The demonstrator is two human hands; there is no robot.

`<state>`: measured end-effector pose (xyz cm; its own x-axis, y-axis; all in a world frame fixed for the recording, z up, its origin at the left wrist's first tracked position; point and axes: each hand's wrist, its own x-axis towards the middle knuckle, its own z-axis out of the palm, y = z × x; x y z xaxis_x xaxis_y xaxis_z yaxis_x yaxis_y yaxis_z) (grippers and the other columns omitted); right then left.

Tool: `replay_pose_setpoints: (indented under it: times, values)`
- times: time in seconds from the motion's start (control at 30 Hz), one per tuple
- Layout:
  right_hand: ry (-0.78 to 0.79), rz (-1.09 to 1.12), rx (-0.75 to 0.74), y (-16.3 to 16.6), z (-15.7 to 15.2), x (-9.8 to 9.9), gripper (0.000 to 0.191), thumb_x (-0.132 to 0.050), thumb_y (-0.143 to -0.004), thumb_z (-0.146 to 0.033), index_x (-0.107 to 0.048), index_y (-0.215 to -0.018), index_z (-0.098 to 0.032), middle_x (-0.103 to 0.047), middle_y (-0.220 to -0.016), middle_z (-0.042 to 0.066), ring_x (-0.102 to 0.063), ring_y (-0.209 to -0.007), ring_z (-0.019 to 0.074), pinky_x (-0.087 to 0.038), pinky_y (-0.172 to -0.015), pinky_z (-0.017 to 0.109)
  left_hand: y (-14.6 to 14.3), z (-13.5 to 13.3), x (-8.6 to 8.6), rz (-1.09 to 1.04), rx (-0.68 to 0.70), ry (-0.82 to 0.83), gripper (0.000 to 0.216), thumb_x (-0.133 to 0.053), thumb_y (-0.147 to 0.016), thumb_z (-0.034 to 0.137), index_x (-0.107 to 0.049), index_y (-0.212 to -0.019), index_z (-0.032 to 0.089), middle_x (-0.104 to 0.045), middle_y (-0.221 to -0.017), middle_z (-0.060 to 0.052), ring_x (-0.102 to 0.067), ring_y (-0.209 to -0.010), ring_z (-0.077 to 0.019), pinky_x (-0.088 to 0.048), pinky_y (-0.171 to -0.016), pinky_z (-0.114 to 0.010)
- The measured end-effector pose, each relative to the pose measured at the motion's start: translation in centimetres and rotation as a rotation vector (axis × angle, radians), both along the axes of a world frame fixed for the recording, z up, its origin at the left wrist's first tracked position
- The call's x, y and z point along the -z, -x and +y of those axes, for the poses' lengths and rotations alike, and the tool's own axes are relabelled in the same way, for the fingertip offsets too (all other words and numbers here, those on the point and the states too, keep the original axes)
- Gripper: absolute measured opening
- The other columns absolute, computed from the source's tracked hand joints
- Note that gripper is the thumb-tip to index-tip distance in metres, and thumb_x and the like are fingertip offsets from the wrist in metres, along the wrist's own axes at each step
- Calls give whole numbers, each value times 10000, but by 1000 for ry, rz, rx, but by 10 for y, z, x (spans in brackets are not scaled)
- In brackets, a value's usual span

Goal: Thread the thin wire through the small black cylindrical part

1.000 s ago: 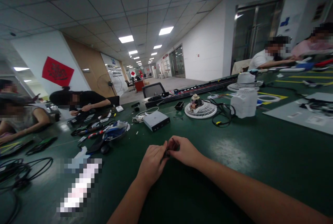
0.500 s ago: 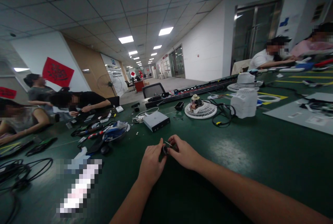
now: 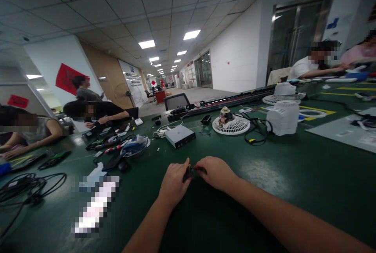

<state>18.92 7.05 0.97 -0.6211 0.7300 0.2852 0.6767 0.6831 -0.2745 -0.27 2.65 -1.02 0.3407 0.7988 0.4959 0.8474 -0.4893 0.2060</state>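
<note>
Left hand (image 3: 173, 184): pinched on a small dark part (image 3: 188, 173).
Right hand (image 3: 216, 171): pinched on the same part.
Change: hands drawn closer; part now nearly hidden.
Bench (image 3: 293, 174): near edge, middle.

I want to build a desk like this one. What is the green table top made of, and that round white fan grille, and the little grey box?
Green table top: seems a rubbery or vinyl mat, smooth with a dull sheen from the ceiling lights.
Fan grille: likely moulded white plastic, thin even ribs, matte.
Grey box: probably painted sheet metal, flat faces and sharp edges, though plastic is possible.
</note>
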Motion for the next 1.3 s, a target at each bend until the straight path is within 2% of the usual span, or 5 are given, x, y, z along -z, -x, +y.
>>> replay_pose_setpoints:
  times: [0.2, 0.7, 1.07, 1.17, 1.3]
  values:
    - [-8, -39, -19, 0, -6, -6, 239, -481, -862, -220, -707, -938, -227, -717, -915, 47, -628, -878, 201, -425, -773, 294, 2, 0, 1, 21, -9, 37, 610, -649, -808, 132, -439, -1378, 196, -678, -1117, -69, -596, -999, -235, -456, -918, -431]
    - [21, -77, 18, 0, -5, -3, 235, -464, -873, -260, -697, -898, -238, -722, -866, 45, -644, -807, 205, -411, -705, 294, -1, -2, -2, 50, 10, 75, 612, -675, -794, 155, -453, -1364, 176, -677, -1119, -75, -595, -1013, -232, -449, -923, -415]
    - [41, -71, 47, 0, -4, -1, 239, -467, -875, -304, -697, -886, -238, -710, -851, 60, -641, -803, 225, -414, -693, 310, -7, -5, -4, 80, -26, 91, 601, -578, -804, 211, -432, -1382, 133, -676, -1088, -101, -594, -969, -237, -445, -923, -418]
    - [75, 2, 79, -2, -2, -1, 231, -490, -864, -323, -704, -899, -245, -701, -872, 53, -632, -800, 215, -412, -688, 308, -7, -6, -6, 39, -56, 120, 624, -569, -816, 227, -389, -1411, 166, -664, -1156, -85, -592, -1031, -236, -426, -955, -415]
    - [137, 220, 36, 0, -2, -3, 229, -519, -845, -282, -705, -960, -216, -675, -929, 52, -613, -826, 176, -418, -720, 273, -8, -8, -8, 5, -100, 165, 622, -594, -805, 238, -396, -1394, 210, -609, -1275, -66, -568, -1119, -233, -413, -979, -395]
